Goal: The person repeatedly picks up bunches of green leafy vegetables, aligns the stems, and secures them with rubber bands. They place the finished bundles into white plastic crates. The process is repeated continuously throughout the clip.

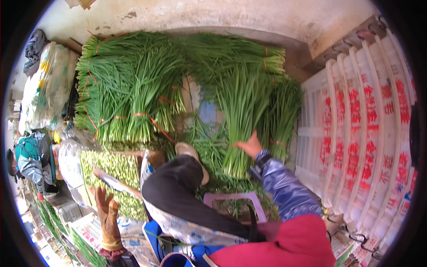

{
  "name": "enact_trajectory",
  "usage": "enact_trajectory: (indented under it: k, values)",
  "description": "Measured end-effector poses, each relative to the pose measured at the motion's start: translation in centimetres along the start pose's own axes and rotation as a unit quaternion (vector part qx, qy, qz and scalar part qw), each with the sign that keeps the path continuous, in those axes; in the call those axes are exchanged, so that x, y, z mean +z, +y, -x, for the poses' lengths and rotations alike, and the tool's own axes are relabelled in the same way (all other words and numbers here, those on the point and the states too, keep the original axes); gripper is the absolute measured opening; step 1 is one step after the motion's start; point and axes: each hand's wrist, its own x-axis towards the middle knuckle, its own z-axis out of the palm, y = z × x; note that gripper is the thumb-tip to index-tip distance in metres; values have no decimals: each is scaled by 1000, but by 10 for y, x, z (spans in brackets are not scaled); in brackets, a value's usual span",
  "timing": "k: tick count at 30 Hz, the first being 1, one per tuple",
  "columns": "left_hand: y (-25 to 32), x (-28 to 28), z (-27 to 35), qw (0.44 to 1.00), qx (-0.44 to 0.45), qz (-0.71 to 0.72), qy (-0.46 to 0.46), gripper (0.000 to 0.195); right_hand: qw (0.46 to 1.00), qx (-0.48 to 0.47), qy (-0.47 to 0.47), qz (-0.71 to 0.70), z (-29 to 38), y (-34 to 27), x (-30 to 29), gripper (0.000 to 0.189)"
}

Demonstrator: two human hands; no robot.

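Note:
My bare right hand (251, 146) grips a large bunch of garlic chives (243, 100) near its pale stalk end, beside an orange tie. Its leaves fan out away from me. At lower left my left hand (108, 217), in a brown work glove, is raised with fingers apart and holds nothing. Close to it, a knife (115, 182) with a pale handle lies across a mass of pale green cut stalk ends (100, 160). Loose chive leaves (210, 147) litter the floor between my foot and the held bunch.
Tied chive bunches (123, 73) are piled against the wall (213, 15). White plastic crates (353, 126) bearing red writing stand stacked at right. A purple plastic stool (230, 197) is beside my leg. Wrapped plastic bags (50, 90) and another person (35, 157) are at far left.

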Motion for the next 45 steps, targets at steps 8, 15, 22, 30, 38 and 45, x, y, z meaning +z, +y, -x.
enact_trajectory:
  k: [8,15,22,30,38,45]
  values:
    - [-56,-13,-21,991,-132,-18,21,86,972,119,85,183,-37,109,51,130]
    - [-73,-34,-22,977,-210,-22,-30,79,955,157,108,229,-25,125,15,129]
    - [-112,-30,-9,952,-301,-37,-52,80,847,299,-136,419,-53,71,-8,113]
    - [-85,15,-33,934,-345,-63,-71,77,841,-134,275,447,-213,-88,-115,45]
    - [-93,27,-55,954,-284,-86,-37,68,732,-35,229,641,-404,-92,-127,95]
    - [-112,26,-56,958,-278,-48,-47,71,733,-147,91,658,-421,-112,-133,118]
